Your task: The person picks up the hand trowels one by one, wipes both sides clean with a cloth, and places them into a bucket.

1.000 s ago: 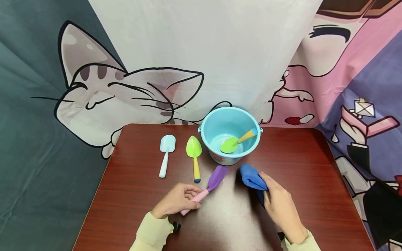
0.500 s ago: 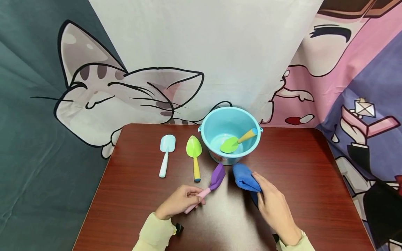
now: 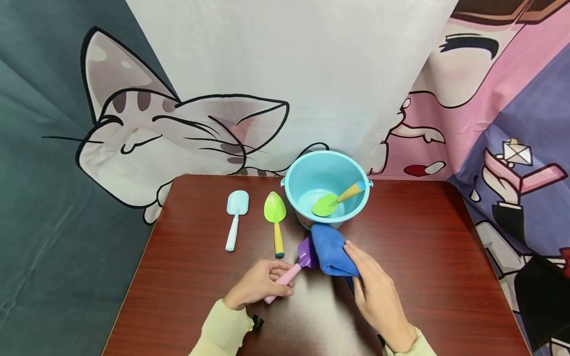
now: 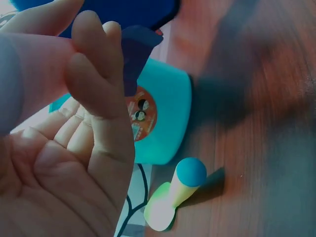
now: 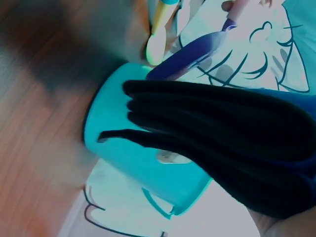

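Note:
A toy shovel (image 3: 307, 253) with a purple blade and pink handle is pinched by the handle in my left hand (image 3: 260, 284). In the left wrist view the thumb and fingertips meet around its pink handle (image 4: 44, 74). My right hand (image 3: 378, 291) grips a folded blue cloth (image 3: 333, 252), whose left edge overlaps the purple blade in the head view. The cloth's stacked layers (image 5: 222, 118) appear dark in the right wrist view, with the purple blade (image 5: 190, 54) just beyond them. Part of the blade is hidden behind the cloth.
Behind the hands stands a light blue bucket (image 3: 296, 198) with a green-and-yellow toy trowel (image 3: 327, 204) inside. Left of it, a second green-and-yellow trowel (image 3: 275, 207) and a pale blue shovel (image 3: 238, 203) lie on the brown table (image 3: 187, 277). A printed curtain hangs behind.
My right hand has carried the cloth leftward until it overlaps the purple blade. My left hand has shifted slightly right, and the shovel's blade has turned in its grip.

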The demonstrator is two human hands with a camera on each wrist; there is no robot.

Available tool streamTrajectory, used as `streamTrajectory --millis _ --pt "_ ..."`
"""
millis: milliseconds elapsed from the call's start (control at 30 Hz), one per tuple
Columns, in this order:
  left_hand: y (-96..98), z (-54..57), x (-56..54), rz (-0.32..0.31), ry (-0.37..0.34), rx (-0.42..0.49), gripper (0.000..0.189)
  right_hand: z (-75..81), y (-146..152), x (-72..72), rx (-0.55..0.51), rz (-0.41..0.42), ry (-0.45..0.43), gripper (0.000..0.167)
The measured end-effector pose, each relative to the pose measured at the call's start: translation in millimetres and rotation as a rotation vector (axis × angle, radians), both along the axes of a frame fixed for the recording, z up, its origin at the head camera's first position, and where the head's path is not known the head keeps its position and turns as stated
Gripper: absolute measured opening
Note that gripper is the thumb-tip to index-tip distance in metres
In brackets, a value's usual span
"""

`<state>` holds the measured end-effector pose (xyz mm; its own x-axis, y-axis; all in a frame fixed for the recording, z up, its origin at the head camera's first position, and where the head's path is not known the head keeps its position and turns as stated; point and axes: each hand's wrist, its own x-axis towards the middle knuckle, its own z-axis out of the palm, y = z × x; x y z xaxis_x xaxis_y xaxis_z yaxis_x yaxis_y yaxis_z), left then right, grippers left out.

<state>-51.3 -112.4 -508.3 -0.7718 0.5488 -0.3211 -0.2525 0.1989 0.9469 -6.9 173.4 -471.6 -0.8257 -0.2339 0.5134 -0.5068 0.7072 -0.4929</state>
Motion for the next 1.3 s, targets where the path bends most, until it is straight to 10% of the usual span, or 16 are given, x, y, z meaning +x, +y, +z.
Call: streamTrajectory --millis 200,600,900,1300 --pt "7.5 -3.9 0.5 -0.043 0.002 -0.017 0.040 1.4 -10 -1.8 0.009 0.131 0.101 0.044" --pt "15.1 -4.2 0.3 -0.069 0.187 -0.097 0.016 -9.0 -21 9.1 0.219 0.298 -0.146 0.056" --pt "11.7 -2.3 0.0 -0.092 0.277 -0.151 0.017 -14.8 -25 7.7 0.263 0.319 -0.165 0.052" --pt "3.6 0.8 1.9 -0.115 0.227 -0.130 0.038 -21.0 -15 -3.8 0.202 0.245 -0.238 0.056"
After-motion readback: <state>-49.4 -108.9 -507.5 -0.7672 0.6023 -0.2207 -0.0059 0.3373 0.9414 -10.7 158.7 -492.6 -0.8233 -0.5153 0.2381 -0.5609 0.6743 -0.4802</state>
